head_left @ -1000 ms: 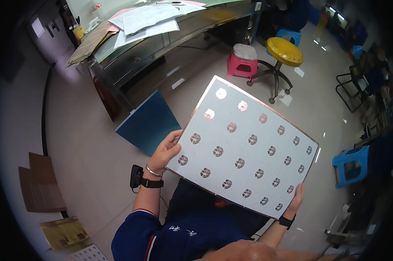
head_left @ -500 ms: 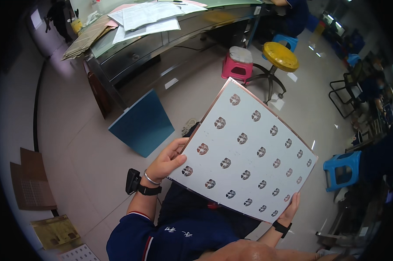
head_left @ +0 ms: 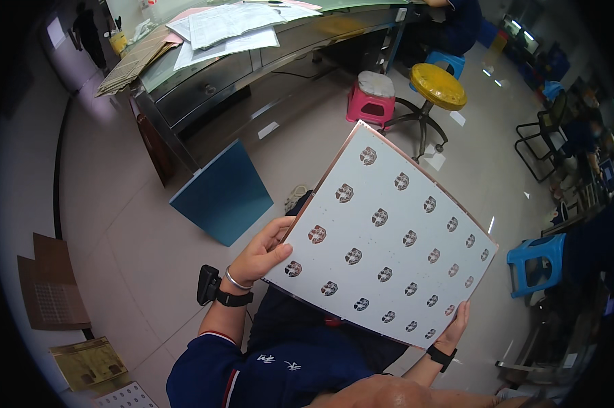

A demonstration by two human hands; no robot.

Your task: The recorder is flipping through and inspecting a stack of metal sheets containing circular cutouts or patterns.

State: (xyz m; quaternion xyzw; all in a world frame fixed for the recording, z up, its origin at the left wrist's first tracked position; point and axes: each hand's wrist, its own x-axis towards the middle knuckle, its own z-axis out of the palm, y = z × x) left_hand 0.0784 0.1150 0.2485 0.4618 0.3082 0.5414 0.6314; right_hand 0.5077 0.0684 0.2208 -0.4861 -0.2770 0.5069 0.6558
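A large, thin rectangular sheet (head_left: 426, 234) is held up tilted in front of me. Its face is pale grey-white with rows of repeated dark round patterns, and its edges look copper-coloured. My left hand (head_left: 261, 251) grips the left edge, thumb on the face and fingers bent behind. At the lower right corner, my right hand (head_left: 454, 326) clasps the edge; some of its fingers are hidden behind the sheet. A silver bangle (head_left: 238, 278) and a black strap with a small device (head_left: 215, 285) sit on my left wrist; another black strap (head_left: 441, 355) is on the right.
A blue panel (head_left: 225, 197) stands on the floor by the metal desk (head_left: 205, 92), which bears loose papers (head_left: 232, 27). Past the sheet are a pink stool (head_left: 370, 105) and a yellow round stool (head_left: 438, 87). Blue stool (head_left: 537, 264) at right; brown boards (head_left: 52, 282) lean at left.
The sheet and both hands stay almost still, with only a very slight shift. In the far left background, a dark standing figure has moved a little.
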